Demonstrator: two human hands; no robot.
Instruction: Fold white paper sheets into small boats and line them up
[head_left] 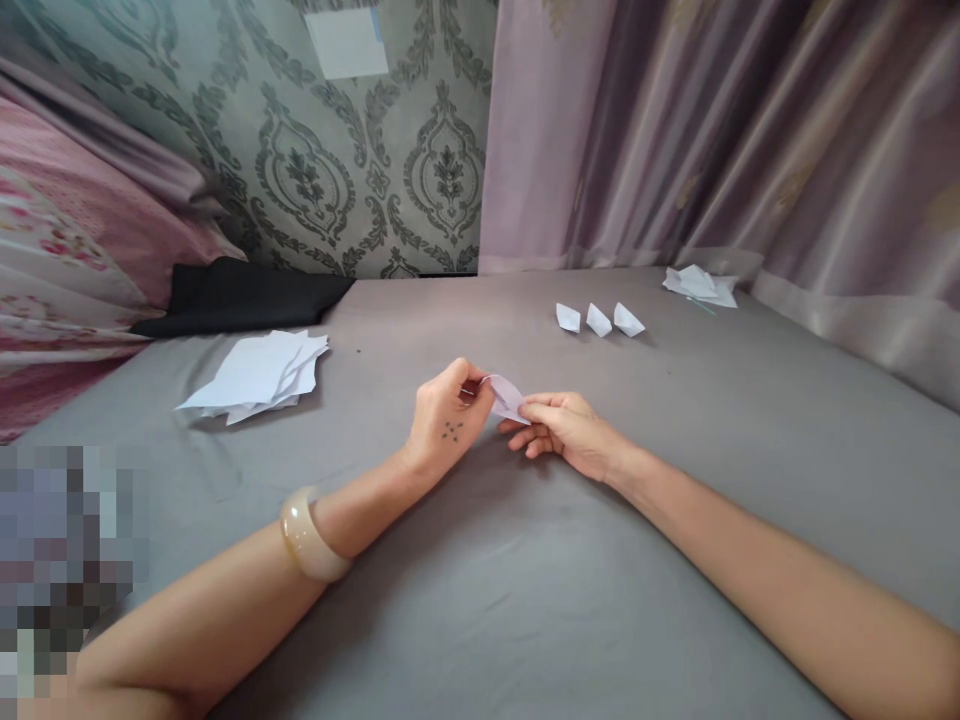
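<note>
Between my two hands, just above the grey sheet, is a small folded piece of paper [508, 397], bent into a curve. My left hand [452, 408] pinches its left end between thumb and fingers. On the right end, my right hand [564, 428] grips the paper with thumb and forefinger, the other fingers curled loosely below. Part of the paper is hidden behind the fingers. Beyond my right hand, three small folded paper boats [598, 320] stand in a row on the sheet.
A loose stack of white paper [259, 372] lies at the left, in front of a black cloth [247, 293]. More paper pieces [701, 285] lie at the far right by the curtain [637, 130]. A patterned wall [375, 180] bounds the grey sheet [525, 600] at the back.
</note>
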